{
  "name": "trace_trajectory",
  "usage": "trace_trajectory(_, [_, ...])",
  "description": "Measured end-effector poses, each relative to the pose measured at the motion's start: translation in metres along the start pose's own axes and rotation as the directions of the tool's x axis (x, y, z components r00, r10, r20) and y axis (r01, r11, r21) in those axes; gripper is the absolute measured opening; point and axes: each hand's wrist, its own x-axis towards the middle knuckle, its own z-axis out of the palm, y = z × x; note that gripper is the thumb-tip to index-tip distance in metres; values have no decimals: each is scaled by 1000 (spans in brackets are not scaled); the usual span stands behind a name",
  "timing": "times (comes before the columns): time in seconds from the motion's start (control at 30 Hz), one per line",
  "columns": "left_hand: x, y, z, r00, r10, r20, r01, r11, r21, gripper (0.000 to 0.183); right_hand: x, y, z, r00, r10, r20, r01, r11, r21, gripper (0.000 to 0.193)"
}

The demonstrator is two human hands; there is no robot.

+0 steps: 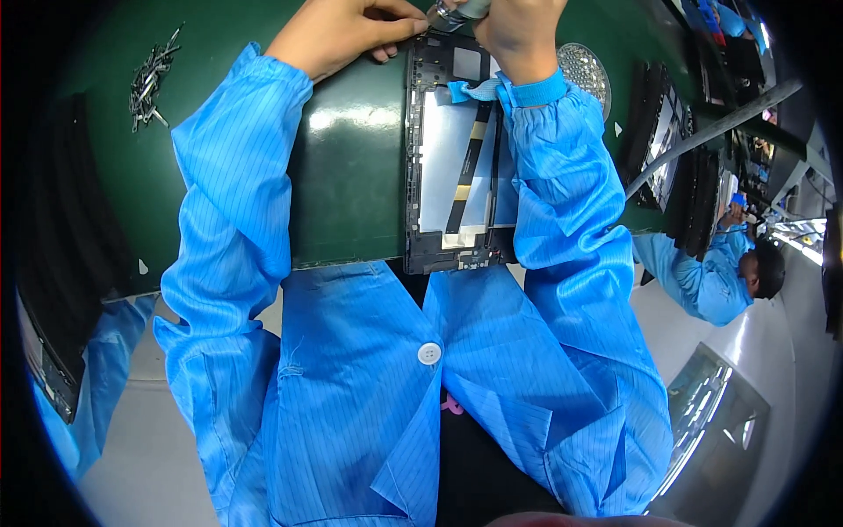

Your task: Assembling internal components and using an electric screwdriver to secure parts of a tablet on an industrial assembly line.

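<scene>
An opened tablet-like device (pixel 457 167) with a silvery inner plate and flat ribbon cables lies on the green mat (pixel 351 176) in front of me. My left hand (pixel 347 31) rests flat on the mat, its fingertips pressing the device's top left corner. Around a silvery tool (pixel 457 10) at the top edge of the view my right hand (pixel 518 31) is closed, and the tool's tip meets the device's upper edge. Both arms wear blue coat sleeves.
A heap of small dark screws (pixel 151 77) lies at the far left of the mat. A round perforated metal dish (pixel 587 70) sits right of the device. Dark device frames (pixel 676 149) stand stacked further right, where another person in blue (pixel 711 272) works.
</scene>
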Motion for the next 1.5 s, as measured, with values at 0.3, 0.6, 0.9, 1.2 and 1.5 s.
trace_trajectory(0.3, [5,-20,-2,916,399,44,-389,908,-154,15,-1,12,-6,996,38,83,-36,999,-27,23])
trace_trajectory(0.6, [-3,3,-1,999,32,1,-32,999,43,15,-1,17,-8,995,-4,104,2,1000,19,19])
trace_trajectory(0.9, [-6,2,-2,994,103,-24,-101,992,79,17,-2,16,-7,995,-9,97,11,1000,-22,19])
trace_trajectory(1.2, [-6,5,-2,997,73,9,-74,992,98,18,-3,14,-4,997,-2,80,5,999,-37,19])
trace_trajectory(1.5, [-5,4,0,995,97,-1,-97,990,100,17,-2,18,-3,999,27,23,-25,998,-58,19])
